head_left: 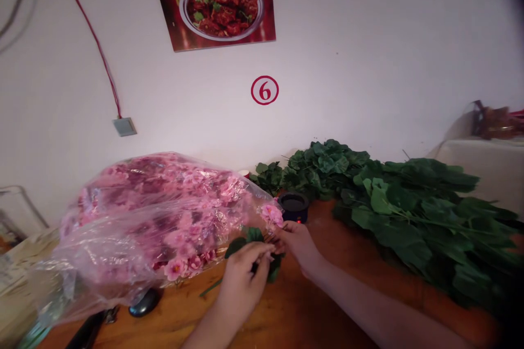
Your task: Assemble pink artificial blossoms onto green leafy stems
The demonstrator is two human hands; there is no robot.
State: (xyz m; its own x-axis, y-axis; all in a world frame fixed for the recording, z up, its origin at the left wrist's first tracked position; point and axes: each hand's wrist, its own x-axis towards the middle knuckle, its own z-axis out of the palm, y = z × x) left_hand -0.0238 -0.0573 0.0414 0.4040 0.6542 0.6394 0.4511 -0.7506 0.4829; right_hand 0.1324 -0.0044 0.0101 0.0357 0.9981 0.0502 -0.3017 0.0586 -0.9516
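Observation:
My left hand (pixel 245 270) is closed on an artificial leaf stem, whose green leaves (pixel 255 235) show behind the fingers and whose end sticks out to the lower left. Right beside it, my right hand (pixel 298 242) pinches just below a pink artificial flower (pixel 272 214). The fingertips of both hands nearly meet, and the exact join between flower and stem is hidden by them. A clear plastic bag (pixel 135 251) full of pink flowers lies to the left. Just behind my right hand stands a small dark round pot (pixel 293 206) with a red light.
Green artificial leaf sprays (pixel 409 212) are heaped along the right and back of the wooden table (pixel 295 311). A dark rounded object (pixel 144 302) and a black item (pixel 85 330) lie at the front left. A white wall rises behind, with a food poster (pixel 221 8).

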